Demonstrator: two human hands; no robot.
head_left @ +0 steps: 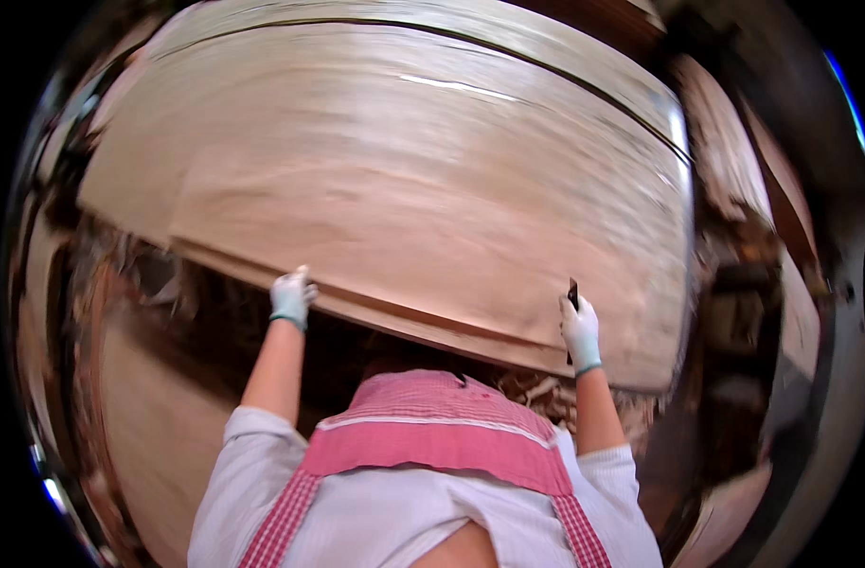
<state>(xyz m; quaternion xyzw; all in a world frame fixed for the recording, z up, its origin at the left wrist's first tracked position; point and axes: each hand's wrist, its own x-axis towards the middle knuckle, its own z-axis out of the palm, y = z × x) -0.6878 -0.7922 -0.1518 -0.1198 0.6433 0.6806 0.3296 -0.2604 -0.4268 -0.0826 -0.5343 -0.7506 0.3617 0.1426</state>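
Note:
A thin wood veneer sheet (385,232) lies on a broad stack before me, its near edge lifted slightly off the layer below (129,180). My left hand (292,297), in a white glove with a green cuff, is closed on that near edge, left of my body. Toward the right end of the same edge, my right hand (581,331), gloved alike, is wrapped round a narrow black knife-like tool (572,295). The tool points away from me over the sheet; its exact kind is hard to make out. Motion blurs the sheet's far part.
A dark line (432,28) crosses the far part of the stack. Rough wood sheets (726,142) stand at the far right. Scraps of veneer (546,393) lie below the near edge. Another pale board (153,407) extends at lower left.

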